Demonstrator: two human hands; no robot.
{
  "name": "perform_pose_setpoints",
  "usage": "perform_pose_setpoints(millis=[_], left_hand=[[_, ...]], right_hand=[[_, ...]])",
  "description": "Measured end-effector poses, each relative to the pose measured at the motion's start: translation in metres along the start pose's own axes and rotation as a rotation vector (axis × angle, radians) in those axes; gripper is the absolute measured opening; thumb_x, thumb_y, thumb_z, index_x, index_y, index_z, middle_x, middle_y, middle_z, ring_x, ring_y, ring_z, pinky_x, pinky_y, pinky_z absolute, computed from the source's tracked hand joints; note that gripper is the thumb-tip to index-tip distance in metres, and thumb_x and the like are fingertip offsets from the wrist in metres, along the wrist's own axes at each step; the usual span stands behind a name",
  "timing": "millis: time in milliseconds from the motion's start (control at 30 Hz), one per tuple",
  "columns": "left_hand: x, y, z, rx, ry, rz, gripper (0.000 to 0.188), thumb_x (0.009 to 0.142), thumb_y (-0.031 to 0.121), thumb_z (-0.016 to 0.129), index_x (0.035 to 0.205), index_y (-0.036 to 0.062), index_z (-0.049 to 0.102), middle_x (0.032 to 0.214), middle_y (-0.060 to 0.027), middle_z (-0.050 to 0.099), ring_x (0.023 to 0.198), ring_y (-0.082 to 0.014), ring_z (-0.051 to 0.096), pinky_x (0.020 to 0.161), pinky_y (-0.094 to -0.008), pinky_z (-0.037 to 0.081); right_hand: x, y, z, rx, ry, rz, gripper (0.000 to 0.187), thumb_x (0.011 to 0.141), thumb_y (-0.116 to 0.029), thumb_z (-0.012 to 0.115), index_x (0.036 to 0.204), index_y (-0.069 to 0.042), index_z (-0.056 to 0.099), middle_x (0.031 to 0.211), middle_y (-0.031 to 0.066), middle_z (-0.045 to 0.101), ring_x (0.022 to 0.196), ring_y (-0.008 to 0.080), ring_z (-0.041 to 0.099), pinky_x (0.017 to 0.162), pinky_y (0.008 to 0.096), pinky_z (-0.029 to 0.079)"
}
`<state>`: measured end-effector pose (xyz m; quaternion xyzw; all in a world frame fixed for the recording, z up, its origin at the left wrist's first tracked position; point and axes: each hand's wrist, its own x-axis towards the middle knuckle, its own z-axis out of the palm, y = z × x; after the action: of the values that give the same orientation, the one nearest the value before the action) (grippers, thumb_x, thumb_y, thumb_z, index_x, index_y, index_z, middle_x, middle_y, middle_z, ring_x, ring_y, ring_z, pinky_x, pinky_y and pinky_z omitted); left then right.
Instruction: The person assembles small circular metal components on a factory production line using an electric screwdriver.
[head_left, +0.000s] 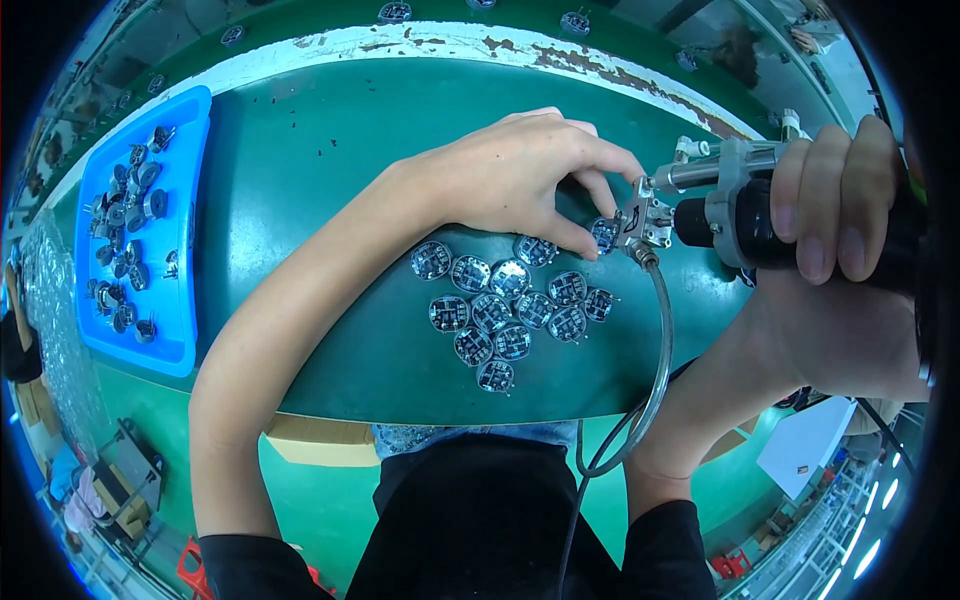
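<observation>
My left hand (530, 175) curls its fingers and thumb around a small round circuit-board part (604, 236), steadying it at the table. Against that part sits the metal nose block (640, 218) of a black power screwdriver (740, 215), which lies nearly level. My right hand (835, 205) is wrapped around the screwdriver's body. A clear hose (664, 330) loops down from the block toward my lap. Between my forearms, several similar round parts (491, 312) lie in a loose cluster, board side up. The screwdriver's tip is hidden by the block.
A blue tray (190, 300) at the left holds several dark round parts with wires. A white, chipped ledge (400, 42) borders the green table (290, 170) at the back, and more parts lie beyond it. Below the table's front edge is a cardboard box (320, 442).
</observation>
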<state>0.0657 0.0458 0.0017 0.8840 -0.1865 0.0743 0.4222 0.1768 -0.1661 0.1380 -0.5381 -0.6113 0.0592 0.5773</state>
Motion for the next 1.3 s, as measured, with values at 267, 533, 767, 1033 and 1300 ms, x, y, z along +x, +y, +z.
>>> perform_pose_setpoints(millis=[267,533,767,1033,1300], left_hand=[[0.000,0.001,0.002,-0.008,0.015,-0.013,0.072,0.077,0.026,0.091,0.140,0.0085,0.063,0.100,0.0012,0.080,0.103,-0.0199,0.061,0.098,-0.0356,0.042],[-0.001,0.001,0.002,-0.008,0.015,-0.027,0.071,0.076,0.025,0.092,0.138,0.0081,0.064,0.100,0.0008,0.080,0.103,-0.0207,0.061,0.099,-0.0363,0.042],[0.002,0.006,-0.005,-0.062,-0.031,-0.060,0.077,0.075,0.023,0.093,0.143,0.0093,0.060,0.101,0.0016,0.081,0.108,-0.0202,0.062,0.102,-0.0363,0.040],[0.008,-0.005,-0.032,-0.376,0.050,-0.231,0.045,0.092,0.023,0.081,0.133,0.0099,0.069,0.103,-0.0027,0.081,0.095,-0.0124,0.071,0.088,-0.0323,0.053],[0.039,-0.081,-0.055,0.844,0.709,-0.321,0.019,0.086,0.025,0.081,0.103,0.0158,0.083,0.106,-0.0072,0.079,0.115,-0.0305,0.061,0.103,-0.0473,0.037]], right_hand=[[0.003,0.004,-0.003,-0.021,-0.006,0.002,0.027,0.100,-0.030,0.051,0.099,-0.006,0.064,0.070,-0.0027,0.046,0.064,0.0091,0.052,0.064,0.0250,0.038],[0.000,0.007,-0.012,-0.030,-0.016,0.005,0.026,0.100,-0.029,0.051,0.098,-0.006,0.064,0.069,-0.0028,0.046,0.064,0.0090,0.052,0.064,0.0248,0.038],[0.000,-0.011,-0.012,-0.064,-0.023,-0.024,0.026,0.100,-0.028,0.051,0.098,-0.006,0.065,0.069,-0.0028,0.046,0.064,0.0090,0.052,0.064,0.0247,0.038],[-0.017,-0.015,-0.042,-0.050,-0.018,-0.113,0.028,0.100,-0.030,0.050,0.098,-0.006,0.065,0.069,-0.0026,0.046,0.063,0.0091,0.051,0.064,0.0248,0.038],[0.002,-0.006,-0.018,-0.028,0.003,-0.154,0.031,0.099,-0.033,0.048,0.098,-0.006,0.064,0.069,-0.0024,0.046,0.063,0.0094,0.051,0.063,0.0251,0.038]])
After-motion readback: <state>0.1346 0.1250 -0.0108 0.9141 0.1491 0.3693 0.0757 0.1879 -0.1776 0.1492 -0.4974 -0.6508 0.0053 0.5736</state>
